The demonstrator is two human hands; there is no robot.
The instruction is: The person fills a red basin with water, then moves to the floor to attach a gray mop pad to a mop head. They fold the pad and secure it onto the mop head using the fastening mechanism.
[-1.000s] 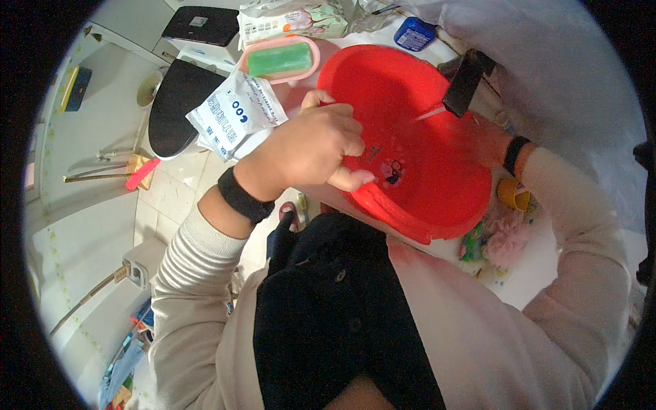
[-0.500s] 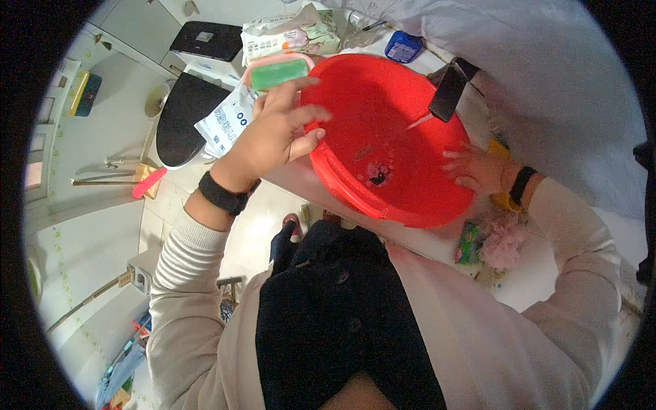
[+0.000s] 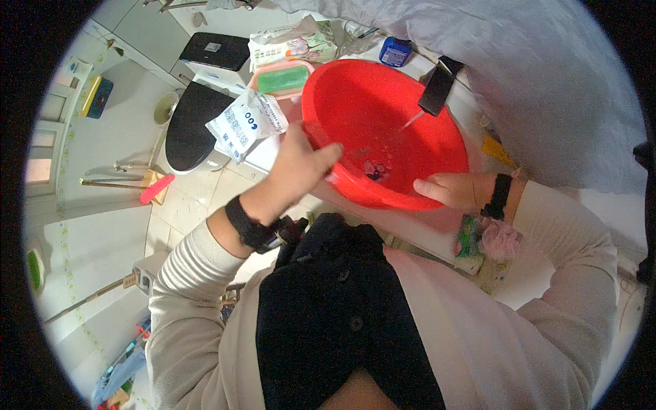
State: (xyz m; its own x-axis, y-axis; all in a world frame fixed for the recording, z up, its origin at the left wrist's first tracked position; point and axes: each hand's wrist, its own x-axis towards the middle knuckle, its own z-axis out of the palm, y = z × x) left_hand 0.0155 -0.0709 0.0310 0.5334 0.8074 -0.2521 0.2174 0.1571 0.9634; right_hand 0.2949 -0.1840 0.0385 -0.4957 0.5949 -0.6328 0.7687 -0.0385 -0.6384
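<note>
Steady the red basin (image 3: 355,102) at the upper centre of the frame, gripped at its left rim by the left hand (image 3: 298,162) and lower-right rim by the right hand (image 3: 458,190), holding it level with even pressure beneath the black tap (image 3: 437,86) and its thin water stream (image 3: 411,122).

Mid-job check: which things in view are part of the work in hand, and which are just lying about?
In use:
red basin, held at its rim by the left hand and right hand
black tap, running into the basin

Lying about:
white packet
green soap
blue container
pink puff
</note>
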